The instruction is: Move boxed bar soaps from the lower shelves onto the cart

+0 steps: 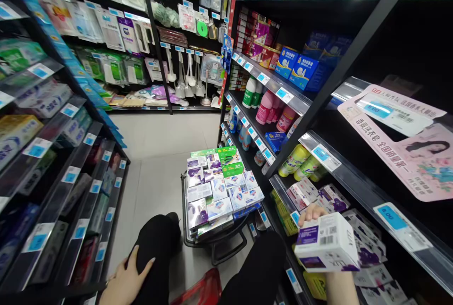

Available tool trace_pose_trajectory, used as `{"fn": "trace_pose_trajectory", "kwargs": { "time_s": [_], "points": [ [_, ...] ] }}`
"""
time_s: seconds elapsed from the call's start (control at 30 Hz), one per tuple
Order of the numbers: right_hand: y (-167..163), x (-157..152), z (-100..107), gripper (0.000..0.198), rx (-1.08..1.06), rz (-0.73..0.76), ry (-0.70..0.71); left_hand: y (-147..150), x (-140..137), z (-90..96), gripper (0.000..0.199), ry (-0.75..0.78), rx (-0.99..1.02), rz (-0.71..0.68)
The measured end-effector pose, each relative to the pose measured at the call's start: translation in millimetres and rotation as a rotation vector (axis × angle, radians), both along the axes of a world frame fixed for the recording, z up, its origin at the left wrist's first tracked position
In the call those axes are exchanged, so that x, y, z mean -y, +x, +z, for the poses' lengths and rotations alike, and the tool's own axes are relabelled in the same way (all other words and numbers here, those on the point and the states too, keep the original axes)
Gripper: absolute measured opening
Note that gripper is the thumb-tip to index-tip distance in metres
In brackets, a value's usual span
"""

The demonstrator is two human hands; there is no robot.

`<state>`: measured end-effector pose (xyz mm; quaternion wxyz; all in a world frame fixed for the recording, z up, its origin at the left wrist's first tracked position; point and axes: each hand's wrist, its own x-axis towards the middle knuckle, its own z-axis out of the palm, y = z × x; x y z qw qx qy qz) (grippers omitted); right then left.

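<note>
My right hand (313, 212) grips a white and purple LUX soap box (327, 243) in front of the lower right shelf. Its fingertips show over the box's far edge, and the box hides the rest of the hand. Behind it on that shelf lie more LUX soap boxes (368, 243), stacked in rows. My left hand (127, 274) rests on my left knee (157, 239), fingers spread, holding nothing. Between my knees and the aisle stands a black basket (184, 201), heaped with soap boxes (219, 189) in white, purple and green.
Shelves of boxed goods (46, 130) line the left side. On the right, a pink hanging sign (389, 154) juts out from the shelf. Yellow cans (293, 161) and pink bottles (265, 106) stand on right shelves. A red plastic object (201, 291) is below me.
</note>
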<state>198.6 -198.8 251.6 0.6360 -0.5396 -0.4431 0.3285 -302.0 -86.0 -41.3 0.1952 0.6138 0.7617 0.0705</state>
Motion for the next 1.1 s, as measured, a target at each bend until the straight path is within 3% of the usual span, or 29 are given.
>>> {"fn": "trace_pose_trajectory", "kwargs": {
  "time_s": [0.13, 0.27, 0.33, 0.43, 0.53, 0.6, 0.77, 0.9, 1.1],
  "points": [
    [-30.1, -27.7, 5.8, 0.069, -0.192, 0.130, -0.034, -0.7, 2.2, 1.5, 0.080, -0.018, -0.012, -0.028],
    [-50.6, -49.1, 10.6, 0.052, -0.421, 0.322, -0.152, 0.7, 10.3, 10.3, 0.079, -0.073, -0.038, -0.010],
    [-57.6, -67.4, 5.1, 0.039, -0.448, 0.275, -0.202, 3.1, 14.8, 14.4, 0.078, -0.091, -0.054, -0.018],
    [-64.1, -115.0, -16.0, 0.046, -0.417, 0.179, -0.310, 6.7, 19.2, 16.1, 0.075, -0.064, -0.090, -0.018],
    [-66.4, -183.4, -49.3, 0.066, -0.253, 0.219, -0.412, 8.0, 21.8, 13.0, 0.073, -0.036, -0.123, -0.004],
    [-65.5, -232.9, -75.0, 0.077, -0.026, 0.270, -0.494, 7.5, 23.2, 10.6, 0.073, -0.044, -0.134, 0.002],
    [-62.3, -329.8, -134.3, 0.070, 0.472, 0.219, -0.699, 4.3, 26.2, 10.4, 0.072, -0.072, -0.101, 0.033],
    [-62.7, -357.8, -169.6, 0.052, 0.651, 0.227, -0.754, 2.4, 27.8, 14.7, 0.072, -0.084, -0.054, 0.064],
    [-54.2, -357.0, -198.5, 0.043, 0.817, 0.252, -0.821, 2.8, 29.9, 13.3, 0.072, -0.076, -0.051, 0.076]
  ]
}}
